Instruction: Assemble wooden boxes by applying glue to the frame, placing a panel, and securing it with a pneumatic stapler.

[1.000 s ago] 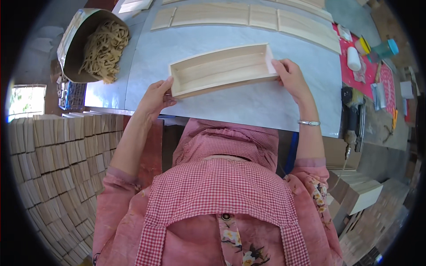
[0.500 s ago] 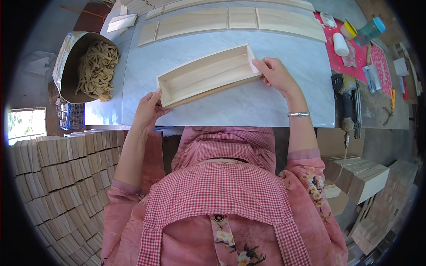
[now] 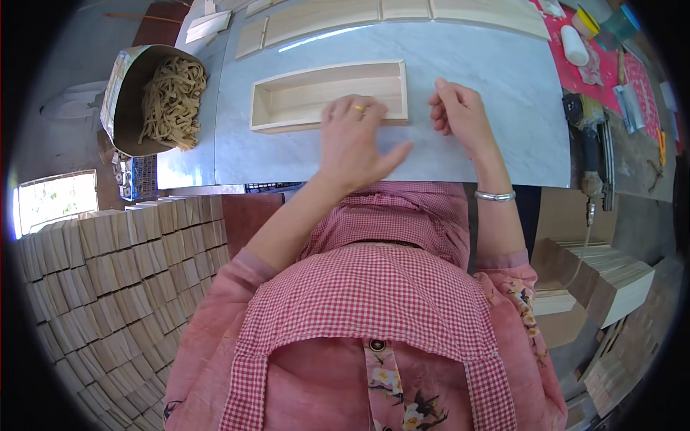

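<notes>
A shallow rectangular box of pale wood [image 3: 329, 77] lies on the table, its hollow facing up. My left hand [image 3: 352, 144], with a gold ring, reaches over the box's near wall. Its fingers are slightly blurred and its thumb is spread to the right; the hand is open and grips nothing. Whether the fingertips touch the inside of the box cannot be told. To the right of the box, my right hand [image 3: 466, 118] is held apart from it. Those fingers are loosely curled with the thumb away from them, and nothing shows in them.
Flat grooved wooden boards [image 3: 323, 20] lie along the table's [image 3: 287, 161] far side. A carton [image 3: 121, 100] of tan strips [image 3: 172, 100] stands left. At right are a white bottle [image 3: 573, 47], a red mat [image 3: 560, 68] and an air tool [image 3: 591, 179]. Wood pieces [image 3: 122, 273] are stacked lower left.
Both hands have let go of the box, which now lies straighter on the table. My left hand has moved right, over its near wall; my right hand has drawn away from its right end.
</notes>
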{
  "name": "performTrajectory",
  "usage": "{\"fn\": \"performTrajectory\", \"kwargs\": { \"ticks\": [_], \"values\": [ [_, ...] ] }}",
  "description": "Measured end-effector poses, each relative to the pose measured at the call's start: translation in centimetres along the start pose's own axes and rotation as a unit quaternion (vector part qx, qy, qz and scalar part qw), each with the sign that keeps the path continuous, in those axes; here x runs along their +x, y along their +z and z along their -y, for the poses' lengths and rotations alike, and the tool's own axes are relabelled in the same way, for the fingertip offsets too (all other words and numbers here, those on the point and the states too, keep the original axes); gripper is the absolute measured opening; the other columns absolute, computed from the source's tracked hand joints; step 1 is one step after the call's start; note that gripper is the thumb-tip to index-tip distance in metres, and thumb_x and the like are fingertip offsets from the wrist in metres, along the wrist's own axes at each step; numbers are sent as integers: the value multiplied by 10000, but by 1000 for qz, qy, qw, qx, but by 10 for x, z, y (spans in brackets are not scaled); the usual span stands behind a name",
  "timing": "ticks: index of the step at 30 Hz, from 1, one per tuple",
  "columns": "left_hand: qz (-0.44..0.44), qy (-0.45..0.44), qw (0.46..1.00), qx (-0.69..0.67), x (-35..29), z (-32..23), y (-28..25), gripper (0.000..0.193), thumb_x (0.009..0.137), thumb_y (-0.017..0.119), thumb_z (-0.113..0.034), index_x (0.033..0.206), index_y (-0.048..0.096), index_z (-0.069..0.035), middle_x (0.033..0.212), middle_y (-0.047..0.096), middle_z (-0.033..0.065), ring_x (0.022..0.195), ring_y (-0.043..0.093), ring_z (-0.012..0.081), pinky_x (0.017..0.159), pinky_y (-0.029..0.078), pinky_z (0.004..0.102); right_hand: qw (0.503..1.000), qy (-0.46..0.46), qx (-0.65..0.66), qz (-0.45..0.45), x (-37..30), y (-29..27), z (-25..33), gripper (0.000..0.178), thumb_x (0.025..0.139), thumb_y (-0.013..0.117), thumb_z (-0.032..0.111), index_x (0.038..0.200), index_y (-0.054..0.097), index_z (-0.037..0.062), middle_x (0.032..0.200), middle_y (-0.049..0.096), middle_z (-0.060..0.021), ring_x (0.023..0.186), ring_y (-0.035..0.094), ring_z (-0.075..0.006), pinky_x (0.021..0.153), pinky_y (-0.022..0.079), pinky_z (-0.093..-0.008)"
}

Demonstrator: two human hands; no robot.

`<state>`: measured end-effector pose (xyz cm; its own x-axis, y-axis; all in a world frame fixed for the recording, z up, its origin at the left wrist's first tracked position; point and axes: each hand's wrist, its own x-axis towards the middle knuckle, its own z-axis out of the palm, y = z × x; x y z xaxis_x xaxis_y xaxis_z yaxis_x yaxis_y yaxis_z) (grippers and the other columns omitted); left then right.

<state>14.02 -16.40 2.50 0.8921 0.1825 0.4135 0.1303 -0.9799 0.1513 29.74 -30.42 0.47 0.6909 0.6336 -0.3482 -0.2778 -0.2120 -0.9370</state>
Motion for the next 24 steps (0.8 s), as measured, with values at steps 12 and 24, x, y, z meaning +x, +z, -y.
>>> {"fn": "performTrajectory", "kwargs": {
  "ticks": [12,24],
  "values": [
    [-80,-53,993,61,8,-16,44,279,826,707,-351,824,620,-86,797,581,76,770,514,259,776,349,398,996,-67,-6,-63,-19,-3,-22,271,999,630,242,817,644,41,657,581,-7,543,513,-82,507,410,-216],
    [-85,-70,991,75,10,-20,47,233,809,703,-302,808,593,-97,798,572,80,762,507,258,769,342,394,983,-160,-77,-41,3,17,-27,200,925,659,174,849,652,-11,661,612,-44,569,522,-149,561,458,-286]
  ]
}}
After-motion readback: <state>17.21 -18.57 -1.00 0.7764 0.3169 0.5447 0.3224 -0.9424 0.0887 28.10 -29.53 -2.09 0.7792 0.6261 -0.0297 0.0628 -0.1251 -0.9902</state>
